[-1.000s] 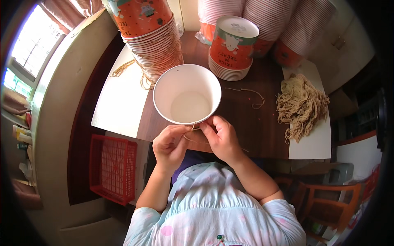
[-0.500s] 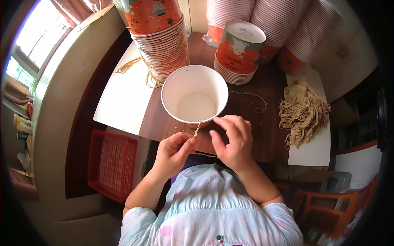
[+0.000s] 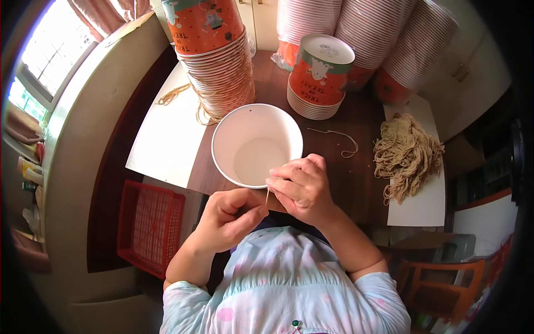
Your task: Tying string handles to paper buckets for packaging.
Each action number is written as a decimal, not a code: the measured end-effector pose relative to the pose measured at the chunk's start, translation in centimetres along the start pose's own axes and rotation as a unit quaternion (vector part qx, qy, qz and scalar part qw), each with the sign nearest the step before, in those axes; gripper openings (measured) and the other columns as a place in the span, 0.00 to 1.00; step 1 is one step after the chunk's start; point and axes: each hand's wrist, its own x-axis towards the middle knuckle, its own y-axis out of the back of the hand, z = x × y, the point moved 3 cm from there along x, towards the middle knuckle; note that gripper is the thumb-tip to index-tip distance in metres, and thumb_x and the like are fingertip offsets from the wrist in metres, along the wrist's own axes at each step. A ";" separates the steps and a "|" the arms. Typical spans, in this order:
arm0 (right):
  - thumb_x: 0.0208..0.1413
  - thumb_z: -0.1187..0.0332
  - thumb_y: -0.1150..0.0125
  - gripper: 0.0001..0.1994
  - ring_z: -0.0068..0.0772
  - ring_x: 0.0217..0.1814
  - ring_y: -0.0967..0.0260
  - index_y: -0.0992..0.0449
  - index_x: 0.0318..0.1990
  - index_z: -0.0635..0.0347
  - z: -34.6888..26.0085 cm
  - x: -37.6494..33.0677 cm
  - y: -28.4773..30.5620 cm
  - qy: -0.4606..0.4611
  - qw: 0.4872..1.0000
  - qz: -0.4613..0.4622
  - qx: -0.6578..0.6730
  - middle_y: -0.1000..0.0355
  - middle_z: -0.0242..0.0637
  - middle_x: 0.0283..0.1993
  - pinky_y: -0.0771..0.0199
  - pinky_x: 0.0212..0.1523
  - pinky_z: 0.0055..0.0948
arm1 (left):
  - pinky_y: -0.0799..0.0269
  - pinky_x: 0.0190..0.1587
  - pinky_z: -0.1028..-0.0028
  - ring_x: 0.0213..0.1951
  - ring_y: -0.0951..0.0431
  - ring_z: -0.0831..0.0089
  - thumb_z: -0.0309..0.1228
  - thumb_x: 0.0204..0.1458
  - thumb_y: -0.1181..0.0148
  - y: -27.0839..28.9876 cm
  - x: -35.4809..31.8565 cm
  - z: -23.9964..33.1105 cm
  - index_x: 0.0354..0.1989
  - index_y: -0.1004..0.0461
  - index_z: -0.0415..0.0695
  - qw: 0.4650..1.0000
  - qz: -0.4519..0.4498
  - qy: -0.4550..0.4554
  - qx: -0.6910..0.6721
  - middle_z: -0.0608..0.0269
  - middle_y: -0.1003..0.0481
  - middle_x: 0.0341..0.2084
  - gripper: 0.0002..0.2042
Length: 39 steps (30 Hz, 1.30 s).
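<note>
The thumb and curled fingers of the left hand pinch the lower part of a thin tan cord; the cord runs up, short and taut-looking, to the near rim of a white-lined bucket; the fingers of the right hand bunch at that rim, around the cord's upper end, though whether they grip cord or rim I cannot tell; the bucket lies just beyond both hands, its mouth toward the viewer.

The near edge of the brown table passes close by the hands; open room runs rightward from the bucket, crossed by a loose strand, as far as a tan cord bundle; at far left a tall bucket stack crowds the bucket's back rim; upturned orange buckets stand behind it, rightward; a red crate sits below the table's left edge.
</note>
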 end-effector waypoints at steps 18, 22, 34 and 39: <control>0.40 0.73 0.32 0.08 0.37 0.51 0.29 0.22 0.31 0.54 6.0 -0.3 11.6 0.010 0.967 -0.251 0.039 0.23 0.31 0.41 0.39 0.60 0.46 | 0.30 0.32 0.80 0.26 0.27 0.82 0.26 0.52 0.41 10.7 1.8 3.2 0.33 0.22 0.38 0.935 -0.108 0.132 0.311 0.66 0.23 0.23 0.05; 0.40 0.67 0.29 0.21 0.44 0.62 0.38 0.24 0.46 0.53 5.5 1.2 12.9 -0.041 0.916 -0.399 0.030 0.31 0.38 0.56 0.46 0.65 0.47 | 0.38 0.25 0.79 0.23 0.34 0.86 0.29 0.52 0.39 8.7 3.7 5.2 0.29 0.25 0.37 0.975 -0.062 0.018 0.211 0.73 0.30 0.19 0.07; 0.60 0.65 0.42 0.10 0.11 0.30 0.37 0.23 0.33 0.64 4.8 6.7 7.7 -0.387 0.815 -0.173 0.394 0.26 0.26 0.31 0.35 0.34 0.15 | 0.38 0.25 0.83 0.21 0.34 0.85 0.39 0.58 0.45 0.2 11.6 5.5 0.29 0.25 0.39 0.964 -0.218 0.089 0.124 0.71 0.30 0.17 0.14; 0.58 0.67 0.41 0.09 0.11 0.31 0.37 0.23 0.34 0.64 7.0 4.7 9.0 -0.389 0.822 -0.166 0.382 0.29 0.23 0.27 0.36 0.35 0.15 | 0.40 0.23 0.83 0.19 0.35 0.86 0.38 0.59 0.46 1.8 10.0 1.7 0.29 0.26 0.39 0.969 -0.217 0.119 0.014 0.72 0.32 0.16 0.14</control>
